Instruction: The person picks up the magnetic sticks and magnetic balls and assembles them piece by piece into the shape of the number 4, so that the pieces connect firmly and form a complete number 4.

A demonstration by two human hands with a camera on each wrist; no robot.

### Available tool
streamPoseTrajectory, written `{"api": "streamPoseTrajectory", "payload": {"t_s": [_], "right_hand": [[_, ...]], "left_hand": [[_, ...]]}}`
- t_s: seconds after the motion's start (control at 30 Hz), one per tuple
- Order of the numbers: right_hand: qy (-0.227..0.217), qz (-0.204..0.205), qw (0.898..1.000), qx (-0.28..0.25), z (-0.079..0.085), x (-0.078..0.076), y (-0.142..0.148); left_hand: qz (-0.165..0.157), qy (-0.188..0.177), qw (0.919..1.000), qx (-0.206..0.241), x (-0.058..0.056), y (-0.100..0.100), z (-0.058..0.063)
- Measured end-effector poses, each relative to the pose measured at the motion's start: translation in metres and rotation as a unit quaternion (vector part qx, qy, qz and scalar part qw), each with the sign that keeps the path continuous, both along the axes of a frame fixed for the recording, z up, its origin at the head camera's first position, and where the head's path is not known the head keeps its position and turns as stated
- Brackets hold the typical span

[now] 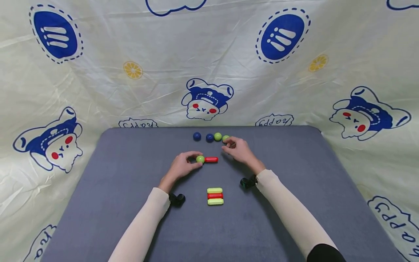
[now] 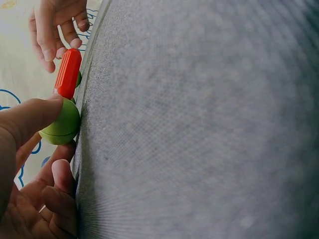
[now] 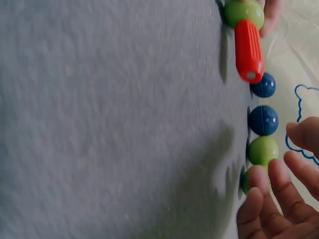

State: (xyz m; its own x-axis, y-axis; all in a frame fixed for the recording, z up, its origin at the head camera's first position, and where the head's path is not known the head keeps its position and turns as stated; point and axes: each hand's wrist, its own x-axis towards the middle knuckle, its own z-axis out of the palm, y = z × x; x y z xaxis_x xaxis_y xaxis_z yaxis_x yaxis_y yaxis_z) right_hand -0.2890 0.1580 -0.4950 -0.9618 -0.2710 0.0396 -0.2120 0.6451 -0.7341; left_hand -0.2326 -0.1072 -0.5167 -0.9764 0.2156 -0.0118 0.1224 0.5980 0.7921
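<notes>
My left hand (image 1: 182, 165) pinches a green ball (image 1: 200, 159) between thumb and fingers. A red rod (image 1: 211, 159) extends from that ball to the right, its far end free in the right wrist view. Loosely bent, the fingers of my right hand (image 1: 240, 150) hold nothing that I can see. They are beside another green ball (image 1: 225, 138), which they partly cover; whether they touch it I cannot tell. A further green ball (image 3: 263, 151) and two blue balls (image 1: 209, 138) (image 1: 196, 136) line up to its left.
Nearer me on the grey table (image 1: 131, 225) lie two yellow-green rods (image 1: 214, 190) with a red rod (image 1: 215, 196) between them, side by side. A printed white sheet (image 1: 157, 47) hangs behind the table's far edge. Each wrist wears a small black camera (image 1: 177, 199).
</notes>
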Motion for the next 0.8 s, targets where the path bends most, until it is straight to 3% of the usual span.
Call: {"api": "streamPoseTrajectory", "payload": {"t_s": [0.23,0.57,0.8], "right_hand": [[0.027,-0.027,0.999,0.013,0.003,-0.014,0.005],[-0.013,-0.057,0.998,0.037,-0.005,-0.023,0.015],[-0.004,-0.063,0.997,0.045,-0.01,-0.03,0.011]], "left_hand": [[-0.002,0.006,1.0,0.002,-0.002,-0.001,0.0],[-0.004,0.005,1.0,0.001,0.0,0.0,-0.004],[0.0,0.006,1.0,0.005,0.001,-0.002,-0.004]]}}
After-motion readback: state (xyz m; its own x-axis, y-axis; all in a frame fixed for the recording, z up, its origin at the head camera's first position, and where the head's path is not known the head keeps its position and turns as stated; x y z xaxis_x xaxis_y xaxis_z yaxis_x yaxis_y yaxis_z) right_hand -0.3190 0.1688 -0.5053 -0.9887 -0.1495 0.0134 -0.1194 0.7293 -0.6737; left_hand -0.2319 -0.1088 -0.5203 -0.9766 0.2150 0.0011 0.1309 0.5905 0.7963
